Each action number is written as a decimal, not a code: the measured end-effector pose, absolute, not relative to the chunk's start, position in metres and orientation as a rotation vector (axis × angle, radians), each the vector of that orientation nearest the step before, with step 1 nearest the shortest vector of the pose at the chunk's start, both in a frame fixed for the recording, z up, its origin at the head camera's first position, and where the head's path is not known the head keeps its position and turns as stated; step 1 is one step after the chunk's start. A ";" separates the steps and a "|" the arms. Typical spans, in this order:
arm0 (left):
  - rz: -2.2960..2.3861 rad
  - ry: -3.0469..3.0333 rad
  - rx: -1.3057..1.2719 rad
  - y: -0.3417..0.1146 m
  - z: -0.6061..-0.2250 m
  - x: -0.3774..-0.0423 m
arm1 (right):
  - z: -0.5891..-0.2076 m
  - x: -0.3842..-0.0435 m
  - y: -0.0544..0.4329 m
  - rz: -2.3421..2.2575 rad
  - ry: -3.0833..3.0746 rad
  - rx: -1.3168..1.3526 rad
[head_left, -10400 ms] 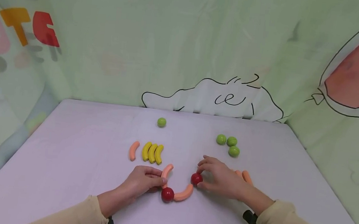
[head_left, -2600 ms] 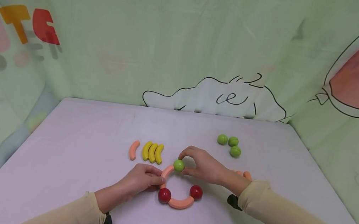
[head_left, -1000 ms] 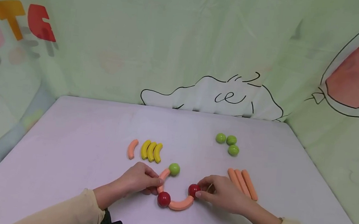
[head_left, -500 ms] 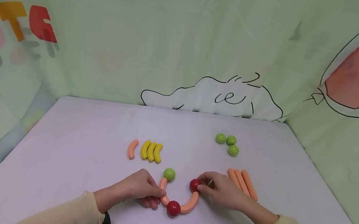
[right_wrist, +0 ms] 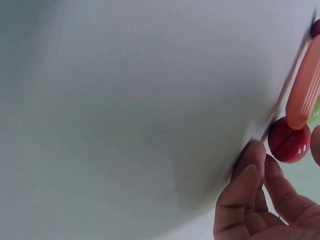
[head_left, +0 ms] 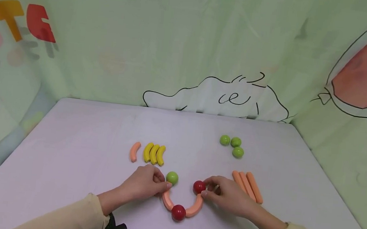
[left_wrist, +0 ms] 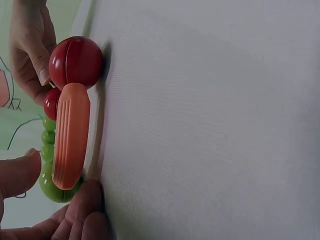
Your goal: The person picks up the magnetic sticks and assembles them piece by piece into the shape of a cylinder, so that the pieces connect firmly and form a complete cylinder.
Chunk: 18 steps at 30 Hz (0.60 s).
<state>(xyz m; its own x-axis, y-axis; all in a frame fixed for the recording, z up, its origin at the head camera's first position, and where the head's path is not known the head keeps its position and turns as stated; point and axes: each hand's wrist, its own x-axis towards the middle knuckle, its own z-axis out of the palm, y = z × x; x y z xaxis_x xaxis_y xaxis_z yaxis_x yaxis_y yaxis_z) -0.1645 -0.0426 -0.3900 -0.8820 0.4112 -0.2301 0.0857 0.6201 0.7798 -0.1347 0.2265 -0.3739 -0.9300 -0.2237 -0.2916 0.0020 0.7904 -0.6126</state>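
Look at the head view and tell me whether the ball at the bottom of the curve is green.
No, the ball there, between the two curved orange pieces, is red.

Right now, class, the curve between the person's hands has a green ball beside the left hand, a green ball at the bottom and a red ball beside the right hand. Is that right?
Not quite: the bottom ball is red, as the head view shows. The green ball is beside the left hand, and another red ball is beside the right hand.
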 end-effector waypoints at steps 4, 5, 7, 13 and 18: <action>1.167 2.541 0.437 -0.036 -0.390 -0.167 | -0.376 -0.135 0.222 -0.877 2.670 -0.155; 1.170 2.548 0.451 -0.035 -0.390 -0.167 | -0.376 -0.135 0.221 -0.873 2.678 -0.151; 1.188 2.553 0.480 -0.034 -0.391 -0.168 | -0.376 -0.135 0.219 -0.870 2.688 -0.130; 1.226 2.541 0.494 -0.035 -0.392 -0.167 | -0.376 -0.136 0.217 -0.863 2.696 -0.101; 1.234 2.508 0.471 -0.038 -0.392 -0.164 | -0.375 -0.138 0.215 -0.875 2.709 -0.105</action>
<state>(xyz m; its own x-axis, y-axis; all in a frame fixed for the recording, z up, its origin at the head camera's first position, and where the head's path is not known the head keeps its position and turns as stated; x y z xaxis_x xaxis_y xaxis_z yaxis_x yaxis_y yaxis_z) -0.1644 -0.0384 -0.3919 -0.8992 0.4189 -0.1266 0.1554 0.5761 0.8025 -0.1382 0.2155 -0.3752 -0.9548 -0.1572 -0.2521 0.0200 0.8125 -0.5826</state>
